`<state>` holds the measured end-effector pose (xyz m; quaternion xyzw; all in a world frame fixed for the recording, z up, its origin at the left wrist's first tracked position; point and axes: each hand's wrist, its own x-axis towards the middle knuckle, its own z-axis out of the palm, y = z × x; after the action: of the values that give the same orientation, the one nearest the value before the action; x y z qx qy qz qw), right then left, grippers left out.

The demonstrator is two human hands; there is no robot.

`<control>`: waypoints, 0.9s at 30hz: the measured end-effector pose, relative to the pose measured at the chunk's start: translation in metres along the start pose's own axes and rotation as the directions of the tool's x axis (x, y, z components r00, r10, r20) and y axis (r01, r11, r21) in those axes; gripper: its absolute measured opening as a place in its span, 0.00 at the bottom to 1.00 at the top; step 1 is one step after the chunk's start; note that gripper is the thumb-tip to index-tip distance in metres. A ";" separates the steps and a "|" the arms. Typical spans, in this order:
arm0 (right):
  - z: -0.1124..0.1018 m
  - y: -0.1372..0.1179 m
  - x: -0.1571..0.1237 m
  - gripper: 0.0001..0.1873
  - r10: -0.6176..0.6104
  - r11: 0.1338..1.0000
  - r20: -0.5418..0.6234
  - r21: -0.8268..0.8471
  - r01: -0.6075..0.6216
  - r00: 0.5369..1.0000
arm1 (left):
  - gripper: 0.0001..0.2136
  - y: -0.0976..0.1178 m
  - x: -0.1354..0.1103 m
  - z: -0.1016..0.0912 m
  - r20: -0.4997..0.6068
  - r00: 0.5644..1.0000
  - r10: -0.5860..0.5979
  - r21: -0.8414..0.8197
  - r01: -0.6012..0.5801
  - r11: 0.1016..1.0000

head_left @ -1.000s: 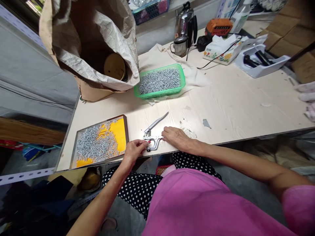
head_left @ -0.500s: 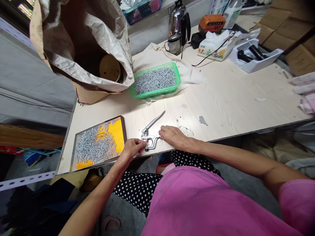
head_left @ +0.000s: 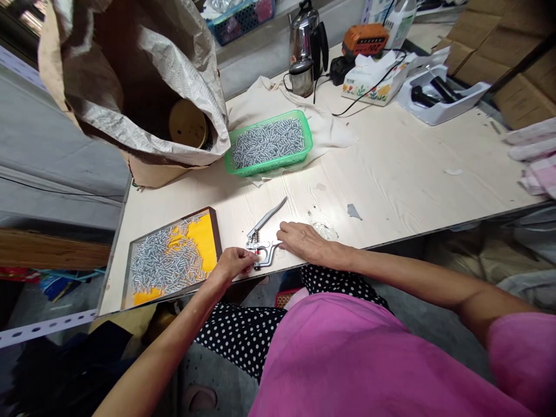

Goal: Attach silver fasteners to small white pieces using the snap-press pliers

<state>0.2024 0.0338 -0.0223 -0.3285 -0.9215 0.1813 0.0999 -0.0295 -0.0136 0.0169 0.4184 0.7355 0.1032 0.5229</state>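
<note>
The pale wood-grain surface [head_left: 412,168] runs out ahead of both hands. Far beyond the left fingers [head_left: 248,259] and to their left slumps an open woven sack [head_left: 143,75]. Well ahead of the fingers is a green basket [head_left: 269,167] heaped with screws [head_left: 267,142]. A tray [head_left: 204,237] with a yellow floor lies just left of the left hand [head_left: 232,265], more screws spread over most of it.

Between the two hands, at the near edge, lie metal pliers [head_left: 263,231], one long handle angled up and away from the fingers. The left fingers are pinched together at the pliers' head, beside a small red part. Whether they grip the head or some tiny piece in it I cannot tell. The right hand [head_left: 302,240] rests on the surface, its fingers loose and released, their tips touching the pliers' lower body.

The pliers look stiff, smooth and fairly light, likely to skid on the bare surface unless pinned. The raised handle probably springs. The two handles offer the surest hold, well clear of the head. The screws are small, hard and apt to roll.
</note>
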 end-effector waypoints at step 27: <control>-0.018 0.021 0.017 0.35 -0.076 0.993 0.030 -0.083 0.079 0.997 | 0.16 -0.003 -0.005 0.036 -0.172 0.685 0.707 0.716 -0.406 0.568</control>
<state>0.2068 0.0647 -0.0127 -0.2939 -0.9417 0.1427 0.0806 0.0001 -0.0293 0.0033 0.7475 0.6462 0.1091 0.1081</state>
